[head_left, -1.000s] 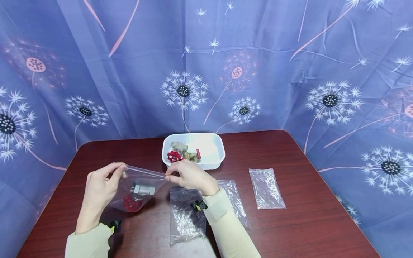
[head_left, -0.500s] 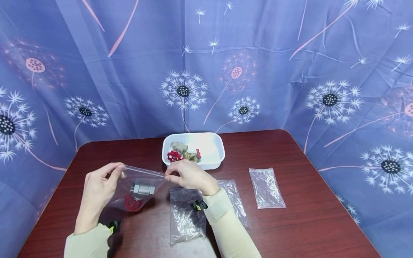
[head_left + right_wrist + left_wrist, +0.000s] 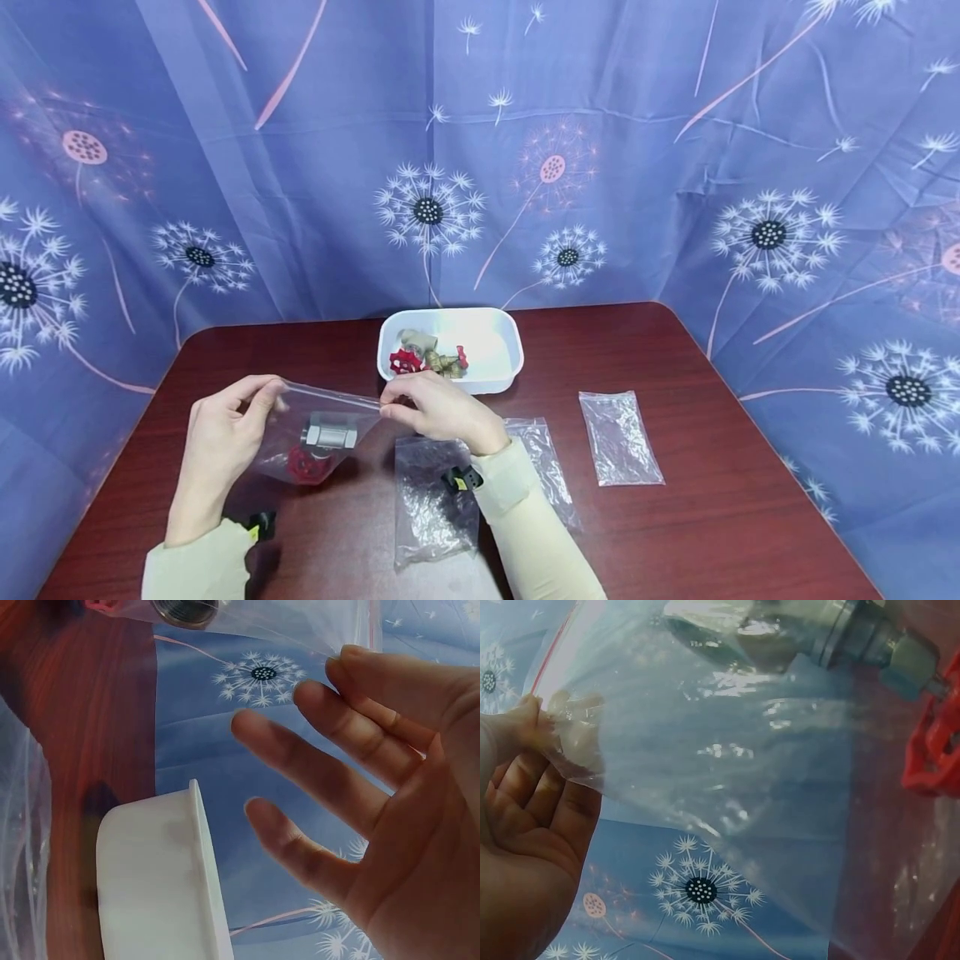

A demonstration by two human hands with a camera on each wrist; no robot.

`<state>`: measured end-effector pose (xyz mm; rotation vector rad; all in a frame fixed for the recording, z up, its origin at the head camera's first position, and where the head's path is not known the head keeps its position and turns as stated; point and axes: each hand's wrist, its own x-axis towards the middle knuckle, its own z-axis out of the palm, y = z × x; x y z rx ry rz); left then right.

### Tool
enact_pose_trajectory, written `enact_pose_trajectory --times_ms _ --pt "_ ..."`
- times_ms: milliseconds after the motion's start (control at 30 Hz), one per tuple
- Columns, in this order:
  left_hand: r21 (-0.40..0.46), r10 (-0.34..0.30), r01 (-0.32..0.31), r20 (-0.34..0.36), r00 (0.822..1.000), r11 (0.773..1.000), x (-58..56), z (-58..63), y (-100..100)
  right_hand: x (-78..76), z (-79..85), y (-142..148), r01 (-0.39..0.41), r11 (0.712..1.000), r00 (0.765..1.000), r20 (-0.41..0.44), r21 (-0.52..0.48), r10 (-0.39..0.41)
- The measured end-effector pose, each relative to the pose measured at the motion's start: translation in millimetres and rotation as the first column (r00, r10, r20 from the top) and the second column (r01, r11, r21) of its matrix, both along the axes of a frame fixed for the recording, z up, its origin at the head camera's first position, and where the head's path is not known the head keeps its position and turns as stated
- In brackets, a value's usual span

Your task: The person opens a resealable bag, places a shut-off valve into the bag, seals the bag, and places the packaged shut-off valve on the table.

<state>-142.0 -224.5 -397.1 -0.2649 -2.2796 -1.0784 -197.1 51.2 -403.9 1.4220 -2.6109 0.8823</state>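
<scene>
A clear zip bag (image 3: 288, 421) hangs stretched between my two hands, above the left part of the table. My left hand (image 3: 219, 442) pinches its top left corner between thumb and fingers. At the opposite top corner, the thumb and forefinger of my right hand (image 3: 442, 410) pinch the edge, while the other fingers spread loosely in the right wrist view. Inside the bag lies a grey metal valve (image 3: 332, 436) with a red handwheel (image 3: 934, 746), seen through the plastic. A red line runs along the bag's mouth in the left wrist view. The valve's threaded opening (image 3: 186, 609) shows in the right wrist view.
A white tray (image 3: 510, 354) behind my right hand holds a red-handled valve (image 3: 406, 361) and brass fittings (image 3: 446, 364). Flat clear bags lie on the dark red table (image 3: 735, 500): one under my right wrist (image 3: 435, 521), one beside it (image 3: 546, 467), one further right (image 3: 621, 437).
My left hand has shifted slightly left, and the bag with the valve has moved a little left and up with it. My right hand has barely moved, keeping its pinch.
</scene>
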Motion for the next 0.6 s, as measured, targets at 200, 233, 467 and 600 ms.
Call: enact_pose_trajectory --times_ms 200,233,467,600 --pt "0.02 0.014 -0.015 0.027 1.0 1.0 1.9 0.5 -1 0.2 -0.1 -1 -0.02 0.999 0.999 0.042 -0.033 0.022" --pt "0.025 0.019 -0.019 0.031 0.999 1.0 2.4 0.5 -1 0.5 0.1 -1 -0.023 0.999 0.998 0.051 -0.041 0.025" --pt "0.028 0.004 -0.005 0.052 0.999 1.0 7.9 3.7 -1 2.2 -0.8 -1 -0.008 0.995 0.991 0.132 -0.095 0.02" --pt "0.049 -0.01 0.008 0.048 0.999 0.999 12.0 7.2 -2 3.3 -4.2 -7 0.016 0.983 0.961 0.273 -0.184 0.035"
